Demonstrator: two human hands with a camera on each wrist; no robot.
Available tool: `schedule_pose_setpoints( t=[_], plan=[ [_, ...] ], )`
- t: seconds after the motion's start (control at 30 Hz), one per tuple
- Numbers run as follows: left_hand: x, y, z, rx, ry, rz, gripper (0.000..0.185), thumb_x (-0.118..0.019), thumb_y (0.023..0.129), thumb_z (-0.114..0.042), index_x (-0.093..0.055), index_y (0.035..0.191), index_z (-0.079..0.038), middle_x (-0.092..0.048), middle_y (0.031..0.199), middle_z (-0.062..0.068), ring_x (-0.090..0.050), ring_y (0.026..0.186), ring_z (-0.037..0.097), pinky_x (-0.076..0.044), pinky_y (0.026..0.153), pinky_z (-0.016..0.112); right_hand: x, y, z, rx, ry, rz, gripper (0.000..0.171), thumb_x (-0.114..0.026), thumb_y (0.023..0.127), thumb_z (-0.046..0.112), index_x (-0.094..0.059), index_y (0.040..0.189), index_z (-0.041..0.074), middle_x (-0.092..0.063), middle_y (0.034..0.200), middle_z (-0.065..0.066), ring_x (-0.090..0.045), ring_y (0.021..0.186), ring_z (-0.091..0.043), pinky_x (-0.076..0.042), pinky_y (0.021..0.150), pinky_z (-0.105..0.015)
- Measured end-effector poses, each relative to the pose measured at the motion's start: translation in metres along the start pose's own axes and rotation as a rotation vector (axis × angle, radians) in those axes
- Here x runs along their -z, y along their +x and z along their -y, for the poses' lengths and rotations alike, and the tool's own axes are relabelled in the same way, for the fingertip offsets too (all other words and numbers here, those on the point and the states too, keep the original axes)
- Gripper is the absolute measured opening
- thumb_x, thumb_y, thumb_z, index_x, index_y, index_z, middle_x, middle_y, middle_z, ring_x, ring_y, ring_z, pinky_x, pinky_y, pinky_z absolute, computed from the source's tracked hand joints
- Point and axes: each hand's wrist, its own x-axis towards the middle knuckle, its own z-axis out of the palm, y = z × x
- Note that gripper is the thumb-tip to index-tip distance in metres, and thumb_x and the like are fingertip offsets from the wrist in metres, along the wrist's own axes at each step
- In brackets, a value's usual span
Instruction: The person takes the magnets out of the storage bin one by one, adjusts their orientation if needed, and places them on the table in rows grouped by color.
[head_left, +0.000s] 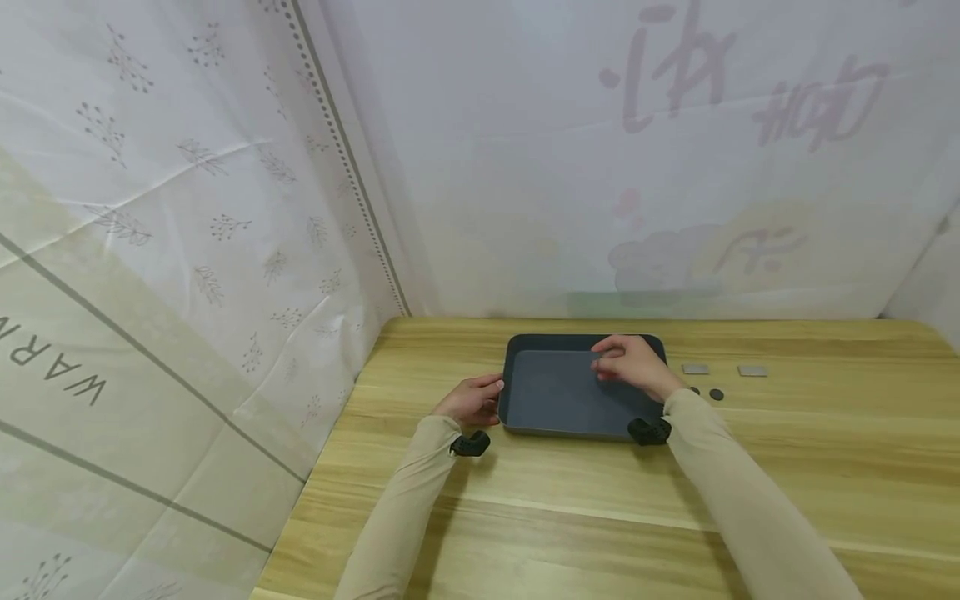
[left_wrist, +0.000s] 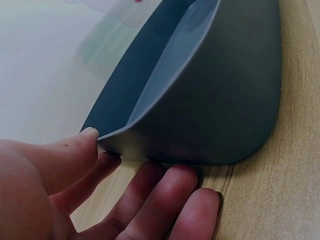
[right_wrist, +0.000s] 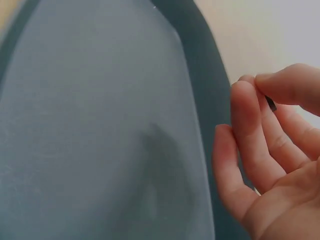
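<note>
A dark grey rectangular tray [head_left: 570, 396] with raised walls lies on the wooden table. At its left end my left hand [head_left: 472, 400] holds the wall. In the left wrist view the thumb [left_wrist: 75, 155] sits at the rim, with the other fingers curled low along the outside. Over the tray's right part is my right hand [head_left: 633, 364], its thumb and fingertips pinching a small thin dark piece [right_wrist: 270, 103]. Most of that piece is hidden by the fingers. The visible tray floor [right_wrist: 90, 110] holds only a hand's shadow.
To the tray's right, two small grey rectangular pieces, one nearer [head_left: 695, 369] and one farther [head_left: 752, 371], lie on the table [head_left: 540, 517]. Below them are two small black round discs, one in plain sight [head_left: 717, 394], the other partly behind the right wrist. Printed curtains [head_left: 525, 167] hang behind.
</note>
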Motion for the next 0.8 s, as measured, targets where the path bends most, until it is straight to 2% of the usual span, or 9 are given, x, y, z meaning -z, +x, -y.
schedule_pose_setpoints(
  t=[0.17,0.33,0.5,0.67,0.8],
  plan=[
    [0.0,0.0,0.0,-0.004,0.004,0.003,0.046,-0.049,0.103,-0.024,-0.042,0.147,-0.014,-0.06,0.081,0.0,-0.056,0.067,0.01,-0.05,0.061,0.027,0.001,-0.005,0.004,0.04,-0.01,-0.005,0.048,-0.063,0.094,0.012,-0.047,0.135,-0.006,-0.064,0.113,-0.026,-0.064,0.103,-0.039,-0.053,0.091,-0.046],
    [0.0,0.0,0.0,-0.001,-0.009,0.001,0.046,-0.049,0.103,-0.024,-0.042,0.147,-0.013,-0.06,0.081,0.001,-0.056,0.067,0.011,-0.05,0.061,0.027,0.002,-0.013,0.013,0.052,-0.029,-0.027,0.045,-0.065,0.093,0.014,-0.051,0.133,0.0,-0.065,0.113,-0.019,-0.063,0.106,-0.04,-0.052,0.092,-0.049],
    [0.0,0.0,0.0,0.013,-0.026,-0.003,0.046,-0.049,0.103,-0.024,-0.042,0.147,-0.013,-0.06,0.08,0.002,-0.056,0.067,0.011,-0.05,0.06,0.026,0.004,-0.022,0.021,0.079,-0.042,-0.031,0.044,-0.065,0.093,0.015,-0.052,0.132,0.002,-0.064,0.113,-0.019,-0.06,0.109,-0.043,-0.05,0.094,-0.052],
    [-0.001,0.0,0.0,0.016,-0.013,-0.005,0.045,-0.049,0.103,-0.024,-0.043,0.146,-0.013,-0.059,0.081,0.003,-0.056,0.068,0.011,-0.05,0.061,0.027,0.007,-0.031,0.025,0.092,-0.073,-0.039,0.044,-0.065,0.093,0.017,-0.052,0.132,0.001,-0.065,0.111,-0.019,-0.06,0.106,-0.042,-0.049,0.093,-0.053],
    [0.0,0.001,0.0,0.013,-0.012,-0.008,0.046,-0.049,0.103,-0.024,-0.042,0.147,-0.012,-0.06,0.081,0.002,-0.057,0.067,0.011,-0.05,0.061,0.027,0.008,-0.037,0.028,0.109,-0.083,-0.053,0.042,-0.066,0.092,0.018,-0.053,0.129,0.002,-0.065,0.111,-0.018,-0.063,0.1,-0.036,-0.05,0.091,-0.052]
  ],
)
